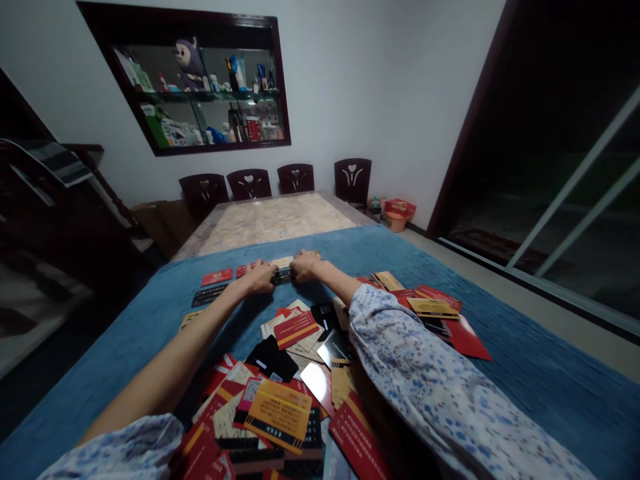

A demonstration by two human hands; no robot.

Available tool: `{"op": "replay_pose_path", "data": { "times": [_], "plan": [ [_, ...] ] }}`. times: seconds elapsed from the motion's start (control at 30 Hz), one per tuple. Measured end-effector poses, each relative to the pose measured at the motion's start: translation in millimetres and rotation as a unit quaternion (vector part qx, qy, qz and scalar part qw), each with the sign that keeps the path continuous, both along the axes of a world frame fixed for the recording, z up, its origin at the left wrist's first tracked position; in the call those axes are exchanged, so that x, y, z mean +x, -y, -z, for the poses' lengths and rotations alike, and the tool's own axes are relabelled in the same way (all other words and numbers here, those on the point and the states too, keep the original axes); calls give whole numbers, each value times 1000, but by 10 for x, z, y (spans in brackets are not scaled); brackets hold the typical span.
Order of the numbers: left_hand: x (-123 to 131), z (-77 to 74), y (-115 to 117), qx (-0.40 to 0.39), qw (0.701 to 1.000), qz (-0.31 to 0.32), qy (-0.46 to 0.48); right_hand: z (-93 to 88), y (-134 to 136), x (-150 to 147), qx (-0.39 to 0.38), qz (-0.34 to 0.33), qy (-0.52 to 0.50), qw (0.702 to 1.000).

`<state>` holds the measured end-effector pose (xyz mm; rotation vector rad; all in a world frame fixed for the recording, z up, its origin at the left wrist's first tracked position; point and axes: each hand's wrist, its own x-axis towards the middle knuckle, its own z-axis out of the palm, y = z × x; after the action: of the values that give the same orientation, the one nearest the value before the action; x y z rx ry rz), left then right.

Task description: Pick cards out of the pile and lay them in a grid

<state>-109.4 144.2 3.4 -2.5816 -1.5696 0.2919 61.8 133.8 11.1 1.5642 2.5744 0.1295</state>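
My left hand [260, 276] and my right hand [305, 266] reach out over the blue cloth, close together. Between them lies a black card [283, 276], its ends under their closed fingers. A cream card [281, 262] is just beyond it, partly covered by my hands. Left of my left hand are a red card [217, 277], a black card with pale print [209, 295] and a yellow card [190, 319], set out flat. Nearer me, a loose heap of red, black, cream and yellow cards [280, 415] spreads between my forearms.
More cards [434, 309] lie scattered to the right of my right arm. The blue cloth [480, 393] covers the near part of a long table [280, 215]. Dark chairs [249, 183] stand at its far end, and a glass-shelved wall niche [220, 143] is behind.
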Motion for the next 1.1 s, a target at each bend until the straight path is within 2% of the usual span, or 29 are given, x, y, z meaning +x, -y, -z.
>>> {"op": "replay_pose_path", "data": {
  "times": [0.23,0.37,0.5,0.67,0.8,1.1],
  "plan": [
    [53,-79,54,25,999,31,11,-167,112,204,24,-33,-17,999],
    [145,-112,125,55,996,52,53,-271,257,533,47,-32,-43,997],
    [321,-155,270,93,987,86,101,-297,474,938,70,-19,-71,995],
    [664,-201,528,107,974,108,165,-235,770,1410,115,4,-78,990],
    [964,-215,752,85,970,134,184,-162,1011,1703,134,10,-83,987],
    [1511,-118,1179,44,955,217,196,130,1468,2322,152,27,-119,981]
  ]
}}
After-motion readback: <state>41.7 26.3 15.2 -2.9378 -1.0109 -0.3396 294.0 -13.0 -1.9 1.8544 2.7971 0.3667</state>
